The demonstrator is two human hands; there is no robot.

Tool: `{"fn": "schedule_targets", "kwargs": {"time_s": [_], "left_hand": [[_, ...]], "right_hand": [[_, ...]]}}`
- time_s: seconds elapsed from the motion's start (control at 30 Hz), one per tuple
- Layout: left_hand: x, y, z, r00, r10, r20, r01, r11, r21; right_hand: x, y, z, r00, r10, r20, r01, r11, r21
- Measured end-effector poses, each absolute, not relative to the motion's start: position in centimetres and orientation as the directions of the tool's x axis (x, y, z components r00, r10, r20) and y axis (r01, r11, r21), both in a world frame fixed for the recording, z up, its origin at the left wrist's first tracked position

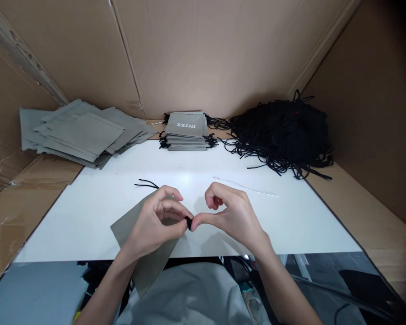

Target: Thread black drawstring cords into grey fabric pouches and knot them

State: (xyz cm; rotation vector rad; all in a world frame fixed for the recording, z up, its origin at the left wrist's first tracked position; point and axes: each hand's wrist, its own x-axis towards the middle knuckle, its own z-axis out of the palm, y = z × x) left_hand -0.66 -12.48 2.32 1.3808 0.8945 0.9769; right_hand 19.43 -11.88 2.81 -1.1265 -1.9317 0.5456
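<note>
My left hand (155,223) and my right hand (232,212) meet over the front of the white table (88,207). Both pinch a short piece of black cord (188,222) between thumb and forefinger. A grey fabric pouch (149,257) lies under my left hand and hangs over the table's front edge. The cord's loose ends (147,183) stick out from the pouch's far corner, just beyond my left hand.
A loose pile of flat grey pouches (84,133) lies at the back left. A neat stack of corded pouches marked INTEX (186,131) sits at the back centre. A heap of black cords (284,135) fills the back right. Cardboard walls (203,49) enclose the table. A thin wire (246,186) lies right of centre.
</note>
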Motion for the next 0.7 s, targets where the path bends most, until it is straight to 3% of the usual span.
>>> {"fn": "schedule_targets", "kwargs": {"time_s": [0.2,0.43,0.7], "left_hand": [[-1.2,-12.6,2.1,0.384,0.916,0.115,0.006,-0.127,0.992],[-1.1,-12.6,2.3,0.390,0.921,-0.011,0.072,-0.019,0.997],[0.2,-12.6,1.6,0.186,0.981,0.063,-0.034,-0.058,0.998]], "right_hand": [[19.3,-11.9,2.4,-0.169,0.943,0.287,0.535,0.333,-0.777],[19.3,-11.8,2.4,-0.149,0.947,0.284,0.557,0.318,-0.767],[18.0,-12.4,0.9,-0.017,0.958,0.287,0.340,0.275,-0.899]]}}
